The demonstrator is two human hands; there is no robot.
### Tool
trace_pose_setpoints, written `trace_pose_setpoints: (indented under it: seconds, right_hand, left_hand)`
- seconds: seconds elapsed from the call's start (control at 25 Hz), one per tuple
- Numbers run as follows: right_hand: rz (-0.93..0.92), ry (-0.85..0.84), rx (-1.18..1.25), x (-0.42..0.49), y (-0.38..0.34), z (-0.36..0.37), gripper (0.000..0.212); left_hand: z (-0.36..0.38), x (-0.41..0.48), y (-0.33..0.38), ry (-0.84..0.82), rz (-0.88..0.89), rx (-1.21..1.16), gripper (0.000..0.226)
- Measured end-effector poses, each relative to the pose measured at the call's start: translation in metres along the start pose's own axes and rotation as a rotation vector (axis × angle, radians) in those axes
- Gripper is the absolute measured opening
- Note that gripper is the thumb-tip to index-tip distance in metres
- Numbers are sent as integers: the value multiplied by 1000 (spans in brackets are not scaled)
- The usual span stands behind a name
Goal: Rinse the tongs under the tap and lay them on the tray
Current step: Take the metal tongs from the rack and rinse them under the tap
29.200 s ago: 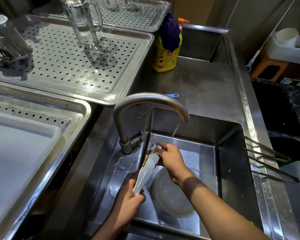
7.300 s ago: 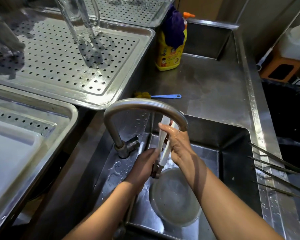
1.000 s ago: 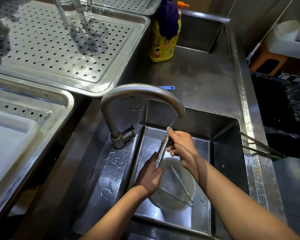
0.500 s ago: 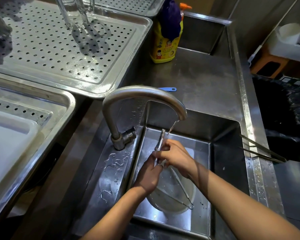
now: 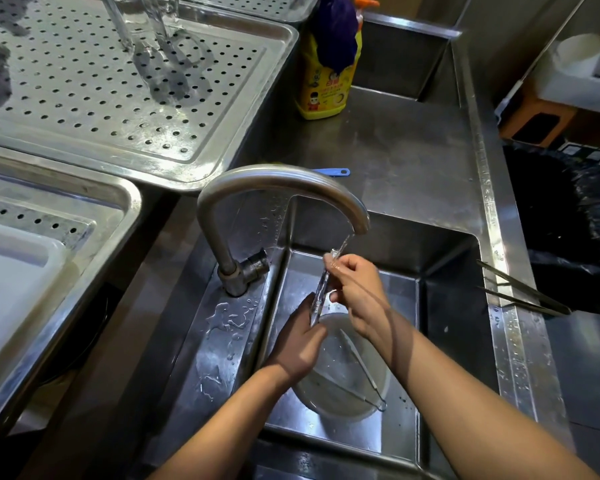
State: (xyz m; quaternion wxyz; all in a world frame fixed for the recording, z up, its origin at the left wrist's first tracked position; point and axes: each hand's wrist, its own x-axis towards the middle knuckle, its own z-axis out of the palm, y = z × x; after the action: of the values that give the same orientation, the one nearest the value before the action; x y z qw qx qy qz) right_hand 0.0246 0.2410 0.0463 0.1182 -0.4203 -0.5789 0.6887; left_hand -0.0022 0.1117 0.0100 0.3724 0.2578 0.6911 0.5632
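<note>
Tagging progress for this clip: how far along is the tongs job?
Done: tap is running. In hand: left hand and right hand hold the tongs in the stream above the sink. Left: laying them on the perforated tray, where no tongs show yet.

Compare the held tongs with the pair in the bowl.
The slim shiny tongs gripped by left hand and right hand stand steep, arms together, under the curved steel tap; the thin metal tongs in the round white bowl lie flat, arms spread in a V, away from it. Both are slim and silvery.
</note>
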Motion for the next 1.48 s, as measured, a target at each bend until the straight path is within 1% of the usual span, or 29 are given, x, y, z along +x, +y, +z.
trace_pose_setpoints:
  seconds: [0.04,0.12,0.16,0.2,0.24,0.32,0.36,0.44,0.48,0.52,0.56,0.6,0.64,0.68,0.72,0.76,0.8,0.88,0.92,0.96,1.0,1.08,1.12,1.16,1.2,1.28,1.36,1.44,1.48]
  right_hand:
    - [-18,-29,-40,-3,0,1,22]
    - [12,-170,-207,-15,7,1,20]
    - [18,-199,-259,-17,8,-2,19]
    - [6,-175,-269,-15,6,-4,18]
    - [-16,-111,-235,-11,3,-7,18]
    - [-71,-45,-187,-9,0,-8,16]
    - [-117,-67,-252,-11,2,-6,11]
    - [-165,-180,-392,-23,19,-2,6]
    - [-157,-171,-373,-28,25,-3,6]
    - [-140,-86,-297,-29,28,-5,9]
    - [-127,40,-193,-29,30,-8,11]
    - [-115,162,-103,-30,30,-12,10]
    - [-89,225,-49,-31,31,-14,12]
    - [-39,189,-1,-34,33,-15,18]
    - [19,72,62,-39,38,-13,21]
    - [66,-48,94,-44,42,-10,20]
    - [72,-96,85,-49,44,-8,17]
    - [15,-20,-5,-50,48,-11,18]
    - [-7,21,-24,-50,48,-14,17]
    - [-14,32,-17,-49,47,-17,16]
    - [-13,23,5,-49,46,-20,15]
    - [-26,4,-8,-52,45,-27,14]
    - [-48,10,-60,-53,45,-30,13]
    - [-68,17,-119,-54,46,-32,13]
    - [-86,15,-167,-56,46,-34,13]
    - [-152,6,-238,-58,46,-35,15]
    - [-215,34,-287,-59,45,-34,16]
    - [-223,55,-256,-62,46,-31,14]
    - [-225,49,-223,-64,47,-29,13]
  left_hand:
    - [0,1,3,3,-21,-19,64]
    - [-2,2,5,-14,-85,-87,58]
    - [-3,1,5,-35,-102,-109,57]
    - [-4,1,5,-63,-114,-123,58]
    - [-3,2,5,-85,-136,-153,59]
    - [-1,7,7,-47,-208,-199,50]
    - [-2,9,9,4,-235,-197,44]
    - [-5,10,10,61,-245,-157,38]
    - [-6,8,7,51,-242,-153,32]
    - [-7,6,4,31,-252,-187,25]
    - [-6,2,1,13,-268,-251,20]
    - [-5,0,-1,0,-283,-321,20]
    - [-3,-2,-2,-11,-291,-382,24]
    - [-1,-2,-3,-32,-295,-424,30]
    - [1,-2,-3,-58,-303,-436,38]
    - [2,-2,-2,-88,-320,-414,45]
    - [2,0,-1,-105,-341,-330,51]
    - [2,8,0,-104,-304,32,55]
    - [2,12,2,-68,-269,232,52]
    - [3,16,4,3,-241,387,45]
    - [5,20,8,87,-199,480,36]
    - [10,29,16,223,-30,533,21]
    - [13,34,20,272,44,528,17]
    - [14,40,24,319,76,492,14]
    - [15,47,30,356,56,405,14]
    - [17,58,37,357,-61,171,20]
    - [22,62,40,361,-103,24,17]
    - [25,62,39,387,-130,-98,15]
    - [25,63,39,400,-148,-149,18]
